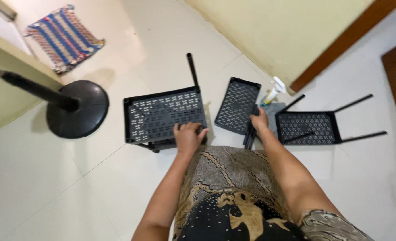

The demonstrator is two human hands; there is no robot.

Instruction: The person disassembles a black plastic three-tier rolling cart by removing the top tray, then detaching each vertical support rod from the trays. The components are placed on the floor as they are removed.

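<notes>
Three black plastic shelves lie on the pale tiled floor, each a flat rectangle with a raised rim and a pattern of small slots cut through it. The largest shelf (164, 115) is at the left, with one thin black rod standing up from its far corner; the left hand (188, 136) rests on its near right corner, palm down, fingers curled over the edge and gripping it. The middle shelf (237, 106) is smaller, lies tilted and has no rods on it. The right shelf (307, 127) has three thin rods sticking out to the right side. Between the middle and right shelves lies a bundle of black rods (250, 134) — the right hand (260, 122) is closed around its upper part, arm stretched forward over the knee. How many rods are in the bundle I cannot tell. Behind this hand stands one white spray bottle (273, 91) on a grey cloth (273, 111). At the far left is one round black base with a pole (77, 108), and one striped woven mat (65, 37) lies further away.
</notes>
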